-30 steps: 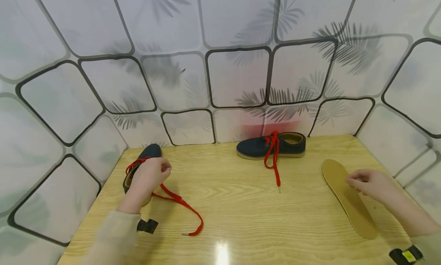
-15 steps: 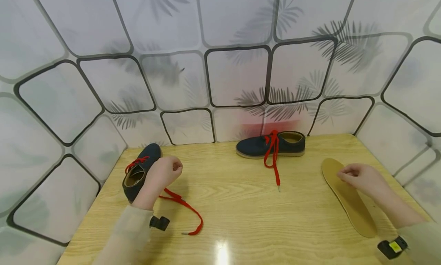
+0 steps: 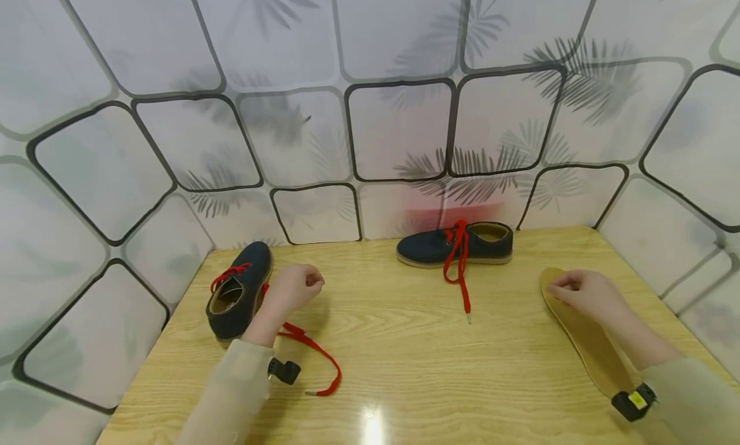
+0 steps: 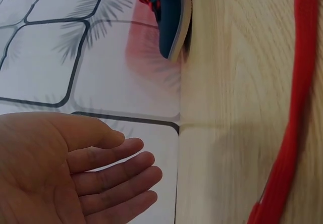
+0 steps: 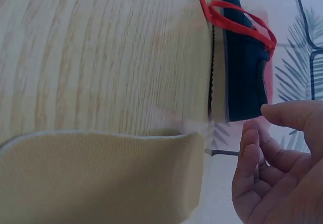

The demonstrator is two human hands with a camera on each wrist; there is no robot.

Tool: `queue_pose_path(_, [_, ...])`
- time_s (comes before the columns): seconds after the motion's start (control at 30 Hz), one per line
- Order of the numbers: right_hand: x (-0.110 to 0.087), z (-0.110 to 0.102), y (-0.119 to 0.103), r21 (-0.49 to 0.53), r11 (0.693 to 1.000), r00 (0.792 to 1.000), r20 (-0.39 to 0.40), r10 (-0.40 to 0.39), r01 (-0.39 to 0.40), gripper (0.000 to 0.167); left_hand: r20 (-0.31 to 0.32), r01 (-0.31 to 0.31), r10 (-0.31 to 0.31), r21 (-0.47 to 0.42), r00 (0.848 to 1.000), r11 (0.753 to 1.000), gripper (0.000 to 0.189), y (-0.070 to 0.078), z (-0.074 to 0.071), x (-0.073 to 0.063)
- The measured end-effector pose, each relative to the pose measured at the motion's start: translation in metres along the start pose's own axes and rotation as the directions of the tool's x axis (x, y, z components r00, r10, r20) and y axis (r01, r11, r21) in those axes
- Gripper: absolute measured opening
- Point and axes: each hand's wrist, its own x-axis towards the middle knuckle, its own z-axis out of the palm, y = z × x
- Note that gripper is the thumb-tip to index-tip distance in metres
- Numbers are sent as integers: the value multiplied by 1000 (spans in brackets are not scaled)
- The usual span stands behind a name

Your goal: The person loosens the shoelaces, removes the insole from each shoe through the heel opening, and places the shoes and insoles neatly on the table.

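Loosely curled, nothing held: left hand [image 3: 293, 289] beside navy shoe [image 3: 245, 289]; right hand [image 3: 591, 296], likewise, above insole [image 3: 592, 347].

Left sleeve [image 3: 225, 393]: long, of cream colour, plain cloth, with some soft folds; its edge ends at the wrist.
Right sleeve [image 3: 688, 397]: of the same cream colour, also plain, and also ending at the wrist.
Left wrist device [image 3: 284, 370]: small and black, of a box-like shape, made of two joined parts.
Right wrist device [image 3: 634, 402]: also black and blocky, and it carries a bright yellow patch [image 3: 638, 400], nearly rectangular.
Left hand [image 3: 297, 287]: bare, with slender fingers.
Right hand [image 3: 592, 297]: bare, with fine creases at the finger joints.
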Motion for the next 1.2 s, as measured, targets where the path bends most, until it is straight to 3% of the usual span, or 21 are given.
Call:
queue_pose_path(0.37, [12,8,-8,-55,998,999,-2,-36,36,32,20,19,-19,-6,1000,1000,10,8,19,11])
queue_pose_path(0.53, [19,9,-13,-80,996,999,-14,-42,41,33,-7,11,-12,-19,1000,1000,9,14,30,16])
queue_pose_path(0.9, [32,14,-17,-52,998,1000,-14,-26,26,35,-35,14,-18,-112,999,994,9,27,45,27])
queue_pose_path(1.2, [39,15,-12,-35,999,999,-42,-20,19,40,-10,-6,5,-147,1000,989,10,35,58,40])
